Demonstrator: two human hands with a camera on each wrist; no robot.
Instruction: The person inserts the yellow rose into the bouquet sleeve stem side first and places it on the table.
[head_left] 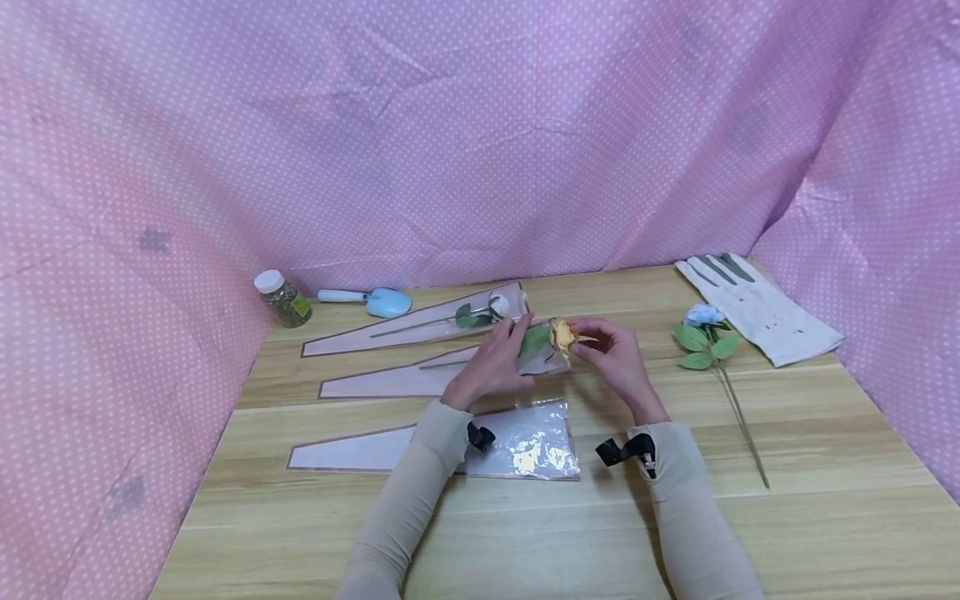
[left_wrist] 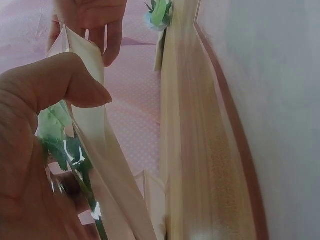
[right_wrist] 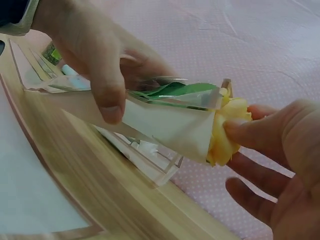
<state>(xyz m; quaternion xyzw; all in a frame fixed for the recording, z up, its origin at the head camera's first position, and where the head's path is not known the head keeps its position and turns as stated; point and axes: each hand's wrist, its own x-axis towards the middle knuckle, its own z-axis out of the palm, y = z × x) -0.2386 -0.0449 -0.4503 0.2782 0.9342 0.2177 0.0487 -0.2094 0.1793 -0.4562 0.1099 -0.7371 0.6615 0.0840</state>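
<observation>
My left hand [head_left: 491,360] grips a tapered flower sleeve [right_wrist: 165,125], its thumb on the pale side, as the right wrist view shows. Inside the sleeve lies a yellow rose [right_wrist: 225,132] with green leaves [head_left: 534,340]; its bloom pokes out at the wide end. My right hand [head_left: 618,360] pinches that bloom between thumb and fingers. Behind this sleeve another sleeve [head_left: 337,342] lies flat, holding a white rose [head_left: 498,306]. Nearer to me is a third, flat sleeve [head_left: 360,448] with a shiny clear front and no flower, partly hidden by my left forearm.
A blue rose [head_left: 703,315] with a long stem lies to the right, its bloom beside white gloves [head_left: 787,321]. At the back left are a white-lidded jar [head_left: 285,302] and a light-blue trowel [head_left: 387,302]. Pink dotted cloth [head_left: 450,150] borders the wooden table [head_left: 540,533].
</observation>
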